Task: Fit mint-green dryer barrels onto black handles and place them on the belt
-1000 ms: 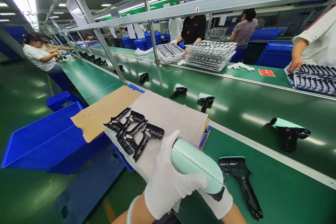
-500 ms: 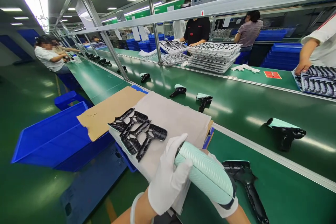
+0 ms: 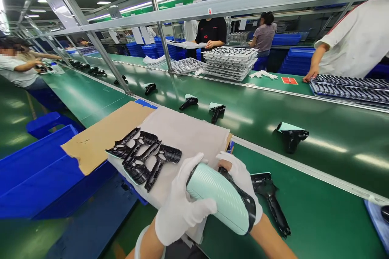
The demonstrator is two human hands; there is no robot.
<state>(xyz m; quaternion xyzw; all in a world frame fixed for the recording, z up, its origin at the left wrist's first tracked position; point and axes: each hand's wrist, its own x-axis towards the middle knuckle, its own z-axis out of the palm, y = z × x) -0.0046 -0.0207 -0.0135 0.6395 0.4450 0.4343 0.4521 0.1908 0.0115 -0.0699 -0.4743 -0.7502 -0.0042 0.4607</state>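
Observation:
Between my gloved hands is a hair dryer housing [image 3: 221,200] with a mint-green ribbed shell and black edges. My left hand [image 3: 184,202] wraps its left end, thumb lying along the near side. My right hand [image 3: 243,180] grips it from the far right side, around the black part; some of its fingers are hidden. Left of my hands, several black housing halves [image 3: 144,158] lie on a white foam sheet [image 3: 188,129]. Just right of my right hand, a black housing with a handle [image 3: 272,198] rests on the green bench.
Beyond a metal rail, mint-and-black dryer housings [image 3: 293,135] lie spaced along the green belt [image 3: 249,117]. Stacked trays [image 3: 229,64] stand across it. A co-worker's hand [image 3: 311,73] touches a parts tray [image 3: 352,89]. Cardboard [image 3: 106,133] and blue bins [image 3: 39,174] are at left.
The housing has turned slightly in my hands, and more of my right hand shows beside it. The view has swung right. A housing on the belt has shifted left in the picture.

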